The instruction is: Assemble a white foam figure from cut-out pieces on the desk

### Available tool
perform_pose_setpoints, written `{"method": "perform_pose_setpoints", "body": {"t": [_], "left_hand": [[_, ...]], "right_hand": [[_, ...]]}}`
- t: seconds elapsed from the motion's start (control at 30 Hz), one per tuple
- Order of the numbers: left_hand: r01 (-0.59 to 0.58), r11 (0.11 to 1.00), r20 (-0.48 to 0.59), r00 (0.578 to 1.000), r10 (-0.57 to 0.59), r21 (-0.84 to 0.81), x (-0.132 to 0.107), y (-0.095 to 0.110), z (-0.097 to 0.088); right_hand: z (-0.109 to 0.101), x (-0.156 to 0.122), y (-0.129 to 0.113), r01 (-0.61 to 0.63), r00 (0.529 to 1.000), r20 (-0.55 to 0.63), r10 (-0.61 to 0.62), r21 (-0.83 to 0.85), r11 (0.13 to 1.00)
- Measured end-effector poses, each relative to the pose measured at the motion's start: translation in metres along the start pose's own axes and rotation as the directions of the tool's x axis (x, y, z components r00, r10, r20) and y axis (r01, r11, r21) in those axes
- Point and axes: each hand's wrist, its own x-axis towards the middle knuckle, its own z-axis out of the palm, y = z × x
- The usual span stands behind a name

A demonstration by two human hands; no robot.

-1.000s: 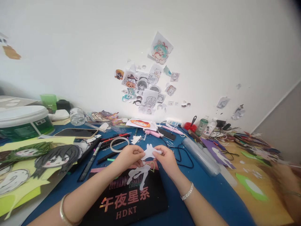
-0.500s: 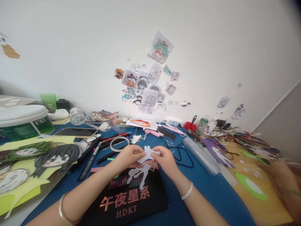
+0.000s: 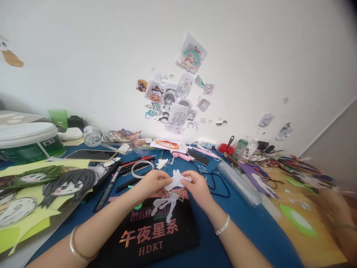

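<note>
Both my hands hold a small white paper cut-out (image 3: 175, 179) just above the blue table (image 3: 245, 227). My left hand (image 3: 152, 184) pinches its left edge, with the fingers curled. My right hand (image 3: 196, 186) pinches its right edge. Below them lies a black mat (image 3: 156, 238) with orange characters and the letters HDKT. A white figure-shaped cut-out (image 3: 166, 205) rests on that mat, under my hands. A bracelet is on each wrist.
Pens (image 3: 110, 184) and a tape ring (image 3: 142, 168) lie left of my hands, with drawn yellow sheets (image 3: 41, 193), a phone (image 3: 89, 154) and a green tub (image 3: 28, 141) farther left. A clear tube (image 3: 237, 182), bottles (image 3: 241, 148) and paper scraps lie right. Stickers (image 3: 173, 104) cover the wall.
The view has shifted slightly. My hands stay together on the white cut-out and have turned it a little between the fingers.
</note>
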Motion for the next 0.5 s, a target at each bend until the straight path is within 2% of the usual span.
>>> {"method": "perform_pose_setpoints", "body": {"t": [0.5], "left_hand": [[-0.002, 1.0, 0.01, 1.0, 0.002, 0.013, -0.0012, 0.0047, 0.0019]], "right_hand": [[0.0007, -0.0022, -0.0075, 0.011, 1.0, 0.004, -0.011, -0.037, 0.999]]}}
